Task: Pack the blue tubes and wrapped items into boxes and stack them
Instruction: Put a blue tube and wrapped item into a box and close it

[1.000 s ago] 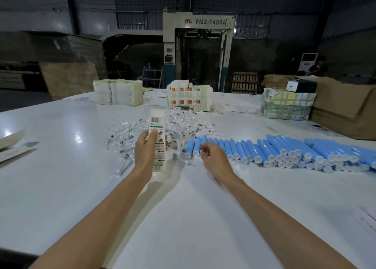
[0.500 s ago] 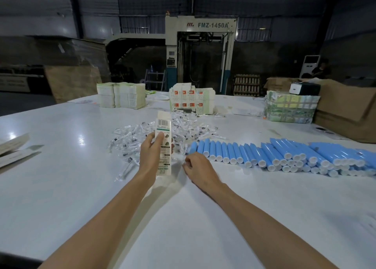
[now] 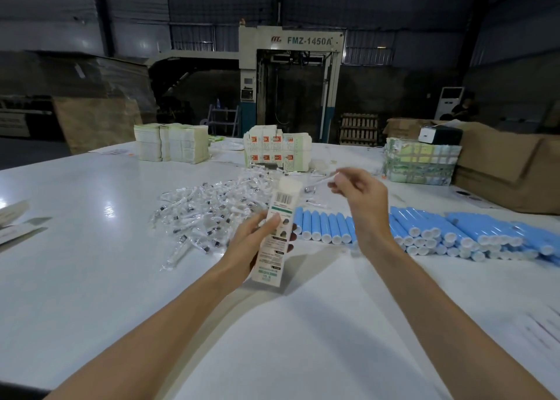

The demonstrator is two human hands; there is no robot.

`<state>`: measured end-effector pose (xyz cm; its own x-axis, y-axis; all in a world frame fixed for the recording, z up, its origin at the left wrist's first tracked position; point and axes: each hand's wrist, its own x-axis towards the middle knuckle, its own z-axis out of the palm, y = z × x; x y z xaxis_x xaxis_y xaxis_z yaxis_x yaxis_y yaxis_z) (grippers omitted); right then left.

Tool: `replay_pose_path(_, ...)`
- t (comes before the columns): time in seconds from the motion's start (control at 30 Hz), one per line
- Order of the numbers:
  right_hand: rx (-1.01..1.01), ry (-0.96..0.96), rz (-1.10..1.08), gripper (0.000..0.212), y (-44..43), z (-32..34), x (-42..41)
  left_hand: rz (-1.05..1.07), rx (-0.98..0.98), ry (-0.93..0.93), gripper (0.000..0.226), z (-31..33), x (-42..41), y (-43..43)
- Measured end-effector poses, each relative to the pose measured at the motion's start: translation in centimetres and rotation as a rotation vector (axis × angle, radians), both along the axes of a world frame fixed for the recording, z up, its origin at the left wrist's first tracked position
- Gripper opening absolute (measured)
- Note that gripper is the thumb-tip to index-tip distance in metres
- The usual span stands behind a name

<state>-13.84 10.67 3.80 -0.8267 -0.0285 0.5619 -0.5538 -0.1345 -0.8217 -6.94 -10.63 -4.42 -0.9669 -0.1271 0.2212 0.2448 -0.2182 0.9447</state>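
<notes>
Two hands: the left hand [image 3: 251, 242] and right hand [image 3: 360, 196] are both raised above the worktop [image 3: 91, 278].
Left fingers [image 3: 269, 222]: clamped round the middle of a narrow box [image 3: 277, 233], thumb on its printed face.
Box pose: nearly upright and leaning away, upper end towards the right hand, likely so it can be loaded from the top.
Right fingers [image 3: 339, 184]: pinched together on one wrapped item [image 3: 324, 180], just beside the box's upper end.
Wrapped item look: thin, pale and clear-wrapped, but blurred.
Box look: white card with a barcode, a green band and small print. Its top flap seems open, though it is too blurred to be sure.
Supply: the pile of wrapped items [image 3: 206, 215] lies behind the left hand, and the blue tubes [image 3: 424, 230] lie in rows to the right, white caps towards the person.
Step, as I judge it: sliding the item into the box.
</notes>
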Motion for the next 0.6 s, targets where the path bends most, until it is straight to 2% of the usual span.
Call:
replay_pose_path(0.13, -0.026, 0.116, -0.062, 0.013, 1.5, 3.0, 0.0, -0.084, -0.024, -0.01, 0.043, -0.6, 0.0, 1.0)
replay_pose_path(0.23, 0.128, 0.19, -0.079, 0.01, 1.2, 4.4, -0.4, -0.107, -0.05, -0.012, 0.046, -0.8, 0.1, 1.4)
replay_pose_path(0.4, 0.364, 0.172, -0.012, 0.016, -0.6, 4.4, -0.9, -0.124, -0.072, 0.002, 0.046, -0.6, 0.1, 1.7)
replay_pose_path(0.5, 0.412, 0.103, 0.026, 0.021, -1.5, 3.6, -1.2, -0.117, -0.09, -0.005, 0.042, -0.6, 0.1, 1.7)
replay_pose_path(0.6, 0.476, 0.126, 0.034, 0.017, -2.2, 2.9, -1.4, -0.107, -0.109, -0.009, 0.042, -0.5, 0.1, 1.6)
